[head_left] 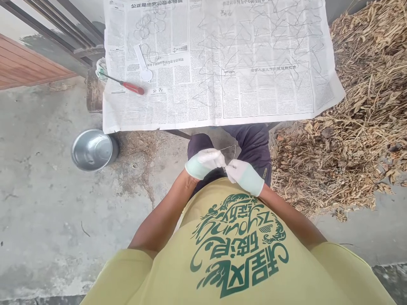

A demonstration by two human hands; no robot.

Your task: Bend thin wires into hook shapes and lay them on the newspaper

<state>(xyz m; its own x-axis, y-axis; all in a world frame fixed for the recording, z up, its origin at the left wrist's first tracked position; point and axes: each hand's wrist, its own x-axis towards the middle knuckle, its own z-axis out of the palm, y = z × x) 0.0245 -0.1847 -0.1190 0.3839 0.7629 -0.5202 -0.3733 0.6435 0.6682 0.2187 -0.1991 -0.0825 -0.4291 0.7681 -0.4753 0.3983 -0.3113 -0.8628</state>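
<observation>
My left hand (206, 163) and my right hand (243, 174), both in white gloves with pale green cuffs, meet over my lap. Their fingers are pinched on a thin wire (235, 149), which rises in a bent loop between them. Exactly where each fingertip grips it is hard to make out. Beyond my hands lies a newspaper sheet (178, 114). Many thin wires bent in zigzags (241, 42) are spread over its right part, and coiled wire rings (144, 26) lie at its upper left.
A red-handled screwdriver (132, 87) and a white plastic piece with a round end (146, 75) lie on the newspaper's left side. A metal pot (94, 150) stands on the concrete floor (47, 203). Dried plant stalks (318, 169) are heaped at right. Metal bars (60, 25) run at upper left.
</observation>
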